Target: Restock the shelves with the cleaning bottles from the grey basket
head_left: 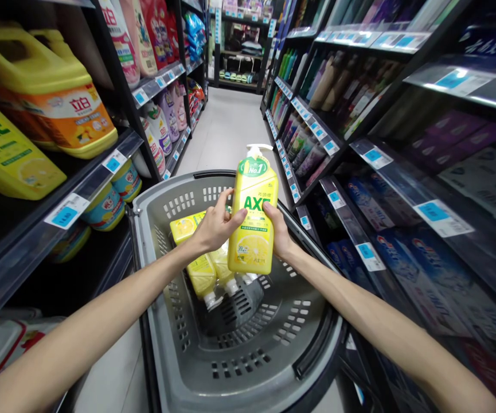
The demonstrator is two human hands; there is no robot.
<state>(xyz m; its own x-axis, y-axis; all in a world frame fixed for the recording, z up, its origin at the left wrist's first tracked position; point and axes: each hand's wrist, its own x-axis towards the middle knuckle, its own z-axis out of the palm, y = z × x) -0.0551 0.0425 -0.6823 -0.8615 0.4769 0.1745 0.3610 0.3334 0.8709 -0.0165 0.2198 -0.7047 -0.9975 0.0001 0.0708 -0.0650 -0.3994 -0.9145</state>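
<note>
Upright between my two hands is a yellow AXE dish soap bottle with a white pump top and a green "No.1" tag at its neck. My left hand presses its left side, thumb on the front label. On the opposite side, my right hand grips it, with its thumb over the last letter of the label and its fingers hidden behind. Below them, a grey shopping basket holds several yellow bottles lying with their white caps toward me; my left hand and the held bottle partly cover them.
Shelves line both sides of the aisle floor. At left stand large yellow jugs, an AXE bottle and round tubs. Toothpaste boxes fill the lower right shelf. Black handles lie along the basket's rim.
</note>
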